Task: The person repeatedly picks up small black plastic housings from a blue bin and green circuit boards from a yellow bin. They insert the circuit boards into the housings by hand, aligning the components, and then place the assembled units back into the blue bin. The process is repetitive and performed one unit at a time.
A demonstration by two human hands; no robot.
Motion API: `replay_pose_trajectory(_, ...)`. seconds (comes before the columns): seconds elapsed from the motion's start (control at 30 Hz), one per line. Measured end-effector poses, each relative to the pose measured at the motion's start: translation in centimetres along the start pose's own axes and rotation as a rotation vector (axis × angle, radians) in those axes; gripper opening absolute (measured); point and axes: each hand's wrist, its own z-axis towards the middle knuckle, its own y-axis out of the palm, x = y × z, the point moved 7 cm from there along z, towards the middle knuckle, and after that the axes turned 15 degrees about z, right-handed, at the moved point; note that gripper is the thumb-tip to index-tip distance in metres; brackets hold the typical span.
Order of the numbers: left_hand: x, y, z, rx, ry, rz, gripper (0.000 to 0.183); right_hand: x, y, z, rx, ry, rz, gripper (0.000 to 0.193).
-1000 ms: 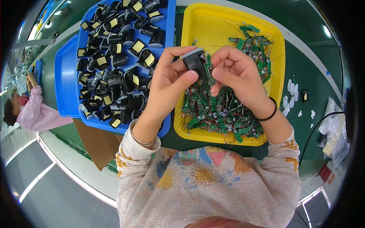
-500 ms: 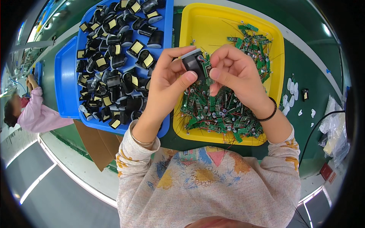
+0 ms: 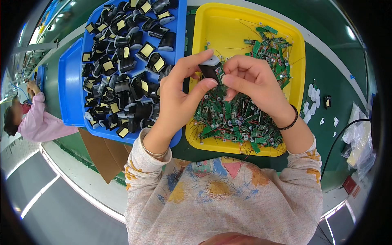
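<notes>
Between the thumb and fingers of my left hand (image 3: 181, 85) is a black plastic housing (image 3: 210, 72) with a light grey end cap, tilted over the yellow tray (image 3: 212, 18). My right hand (image 3: 253, 79) pinches a small green circuit board (image 3: 219, 74) at the housing's right side. The fingers partly cover the board, so how far it sits inside the housing cannot be told. Below both hands lies a heap of green circuit boards (image 3: 237, 118) with thin wires. Many similar black housings (image 3: 122, 87) with pale yellow pads fill the blue tray (image 3: 178, 24) on the left.
A second blue tray (image 3: 71, 87) and a brown cardboard piece (image 3: 104, 157) are at the left. White plastic pieces (image 3: 313, 96), one black housing (image 3: 328, 102) and a clear plastic bag (image 3: 359, 139) lie right of the yellow tray. A person in pink (image 3: 43, 118) sits far left.
The black housing has turned in my left hand, showing more of its grey cap. My right hand stays at its side with the circuit board.
</notes>
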Motion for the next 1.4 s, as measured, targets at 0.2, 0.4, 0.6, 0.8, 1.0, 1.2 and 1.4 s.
replay_pose_trajectory(0.2, 0.2, 0.6, -0.1, -0.057, 0.007, -0.141, 0.043, -0.3, 0.5, -0.4, 0.045, -0.123, -0.172, 0.012)
replay_pose_trajectory(0.4, 0.2, 0.5, 0.0, -0.048, 0.016, -0.229, 0.039, -2.2, 1.9, -1.2, 0.065, -0.524, -0.803, 0.011)
replay_pose_trajectory(0.6, 0.3, 0.1, -0.1, -0.028, -0.005, -0.257, 0.037, -2.3, 2.5, -1.3, 0.048, -0.578, -0.877, 0.01)
replay_pose_trajectory(0.8, 0.8, -0.6, 0.0, 0.03, 0.02, -0.123, 0.035, -2.2, 2.1, -0.8, 0.027, -0.452, -0.7, 0.011)
replay_pose_trajectory(1.0, -0.2, -1.0, 0.7, 0.0, -0.053, 0.157, 0.036, -1.7, 0.2, 0.4, 0.046, -0.246, -0.512, 0.013)
replay_pose_trajectory(1.2, -2.8, -3.7, 2.5, 0.274, 0.096, 1.065, 0.028, -7.5, -5.1, 6.7, 0.134, -0.63, -1.386, 0.012)
replay_pose_trajectory(1.4, -5.0, -2.9, 2.8, 0.076, 0.035, 1.201, 0.036, -9.4, -15.2, 13.7, 0.27, -0.395, -1.713, 0.015)
